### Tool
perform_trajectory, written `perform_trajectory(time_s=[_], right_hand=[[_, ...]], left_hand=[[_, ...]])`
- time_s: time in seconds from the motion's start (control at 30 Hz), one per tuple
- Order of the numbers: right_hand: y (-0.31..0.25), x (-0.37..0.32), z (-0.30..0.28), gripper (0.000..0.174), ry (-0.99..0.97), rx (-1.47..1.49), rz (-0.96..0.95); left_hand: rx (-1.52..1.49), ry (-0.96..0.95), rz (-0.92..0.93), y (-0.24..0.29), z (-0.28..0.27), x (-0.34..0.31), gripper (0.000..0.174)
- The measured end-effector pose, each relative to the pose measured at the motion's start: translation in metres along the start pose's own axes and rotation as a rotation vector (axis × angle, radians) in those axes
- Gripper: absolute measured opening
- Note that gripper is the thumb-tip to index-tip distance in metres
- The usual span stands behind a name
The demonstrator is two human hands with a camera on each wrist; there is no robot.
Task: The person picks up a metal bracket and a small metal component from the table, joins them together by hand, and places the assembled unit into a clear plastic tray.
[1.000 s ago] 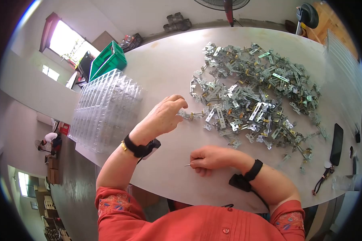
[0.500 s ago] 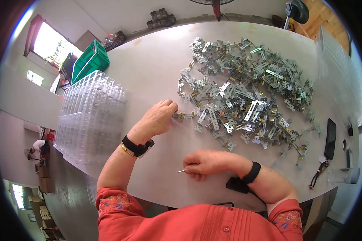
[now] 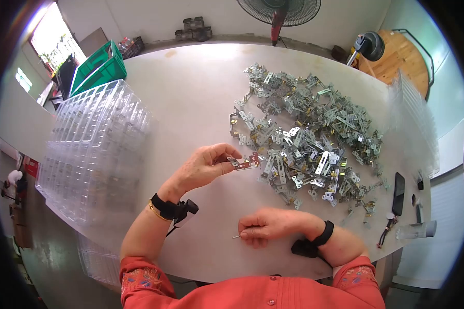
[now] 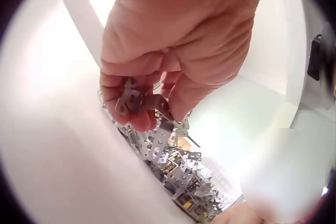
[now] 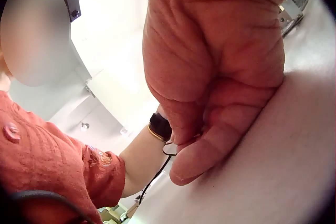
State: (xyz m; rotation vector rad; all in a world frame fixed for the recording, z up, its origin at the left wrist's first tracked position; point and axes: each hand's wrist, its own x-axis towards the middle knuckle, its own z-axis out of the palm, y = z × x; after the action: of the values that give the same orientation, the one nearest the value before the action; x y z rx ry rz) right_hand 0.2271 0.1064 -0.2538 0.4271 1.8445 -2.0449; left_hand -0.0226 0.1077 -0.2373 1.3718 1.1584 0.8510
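In the head view my left hand [image 3: 198, 167] pinches a small metal bracket [image 3: 248, 164] with punched holes, at the left edge of a heap of similar metal brackets [image 3: 314, 139]. The left wrist view shows that bracket's bent strip [image 4: 157, 103] between thumb and fingers, the heap behind it. My right hand [image 3: 268, 226] lies low over the table front, its fingers curled round a thin metal rod [image 3: 236, 237] whose tip pokes out to the left. Seen from the right wrist, the fingers [image 5: 202, 155] hide most of the rod.
Stacked clear plastic trays [image 3: 95, 139] stand on the left, a green crate [image 3: 100, 69] behind them. More clear trays [image 3: 412, 123] are at the right edge. A phone [image 3: 398, 193], a keyring [image 3: 388, 230] and a clear cup [image 3: 416, 230] lie at the right front.
My left hand, earlier reaching down over the bracket at the heap's edge, has turned and now holds it up in its fingertips. My right hand keeps the rod; the head view has shifted.
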Motion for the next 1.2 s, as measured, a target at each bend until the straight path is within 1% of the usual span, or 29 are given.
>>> perform_trajectory(time_s=[0.07, 0.1, 0.17, 0.3, 0.4, 0.47, 0.5, 0.57, 0.6, 0.67, 0.7, 0.77, 0.8, 0.9, 0.93, 1.0, 1.03, 1.07, 1.1, 1.13, 1.2], right_hand=[[-0.002, -0.001, 0.001, 0.027, 0.007, 0.024, 0.023], [-0.002, -0.001, 0.001, 0.027, 0.008, 0.029, 0.044], [-0.005, 0.001, 0.000, 0.026, 0.000, 0.028, 0.061], [-0.011, 0.001, -0.002, 0.026, -0.007, 0.027, 0.050], [-0.012, 0.000, -0.002, 0.026, -0.008, 0.036, 0.060], [-0.013, -0.002, -0.002, 0.026, 0.002, 0.034, 0.076], [-0.014, -0.003, -0.002, 0.026, 0.007, 0.042, 0.076], [-0.015, -0.003, -0.003, 0.027, 0.007, -0.008, 0.057], [-0.014, -0.004, -0.002, 0.027, 0.014, -0.004, 0.054], [-0.012, -0.004, -0.002, 0.027, 0.011, -0.008, 0.061], [-0.012, -0.003, -0.002, 0.027, 0.015, -0.007, 0.057], [-0.011, -0.003, -0.001, 0.023, 0.020, 0.037, 0.035], [-0.011, -0.003, -0.001, 0.023, 0.020, 0.037, 0.031], [-0.012, -0.002, -0.003, 0.026, 0.002, 0.010, 0.052], [-0.010, -0.001, -0.003, 0.026, -0.004, 0.001, 0.045], [-0.009, 0.000, -0.003, 0.026, -0.012, -0.011, 0.039], [-0.009, 0.000, -0.002, 0.025, -0.003, 0.005, 0.034], [-0.009, 0.000, -0.002, 0.023, 0.006, 0.022, 0.030], [-0.010, -0.001, -0.002, 0.023, 0.005, 0.021, 0.029], [-0.010, -0.001, -0.002, 0.023, 0.008, 0.025, 0.039], [-0.011, -0.002, -0.002, 0.023, 0.012, 0.029, 0.050]], left_hand=[[0.078, 0.044, 0.046, -0.005, 0.000, -0.001, 0.025], [0.057, 0.042, 0.048, -0.006, 0.000, -0.003, 0.025], [0.352, 0.037, 0.144, -0.004, -0.001, -0.009, 0.036], [0.369, 0.111, 0.138, -0.001, 0.003, -0.014, 0.040], [0.367, 0.074, 0.154, -0.002, 0.004, -0.015, 0.038], [0.412, 0.029, 0.235, -0.003, 0.007, -0.014, 0.034], [0.410, 0.019, 0.234, -0.004, 0.008, -0.012, 0.034], [0.349, 0.020, 0.256, -0.009, 0.008, -0.008, 0.026], [0.351, 0.011, 0.258, -0.011, 0.005, -0.007, 0.026], [0.056, 0.075, 0.193, -0.015, -0.002, -0.006, 0.016], [0.060, 0.071, 0.194, -0.014, -0.005, -0.006, 0.016], [-0.406, 0.102, 0.061, -0.014, -0.010, -0.007, 0.014], [-0.403, 0.102, 0.060, -0.015, -0.011, -0.007, 0.014], [-0.700, 0.142, 0.021, -0.024, -0.015, -0.005, 0.010], [-0.699, 0.147, 0.024, -0.029, -0.016, -0.004, 0.010], [-0.668, 0.235, -0.060, -0.035, -0.017, 0.000, 0.018], [-0.668, 0.240, -0.057, -0.035, -0.017, 0.000, 0.018], [-0.649, 0.260, -0.061, -0.033, -0.017, 0.000, 0.022], [-0.630, 0.279, -0.067, -0.031, -0.016, 0.000, 0.026], [-0.629, 0.280, -0.067, -0.030, -0.015, 0.000, 0.026], [-0.497, 0.280, -0.018, -0.029, -0.012, -0.001, 0.036]])
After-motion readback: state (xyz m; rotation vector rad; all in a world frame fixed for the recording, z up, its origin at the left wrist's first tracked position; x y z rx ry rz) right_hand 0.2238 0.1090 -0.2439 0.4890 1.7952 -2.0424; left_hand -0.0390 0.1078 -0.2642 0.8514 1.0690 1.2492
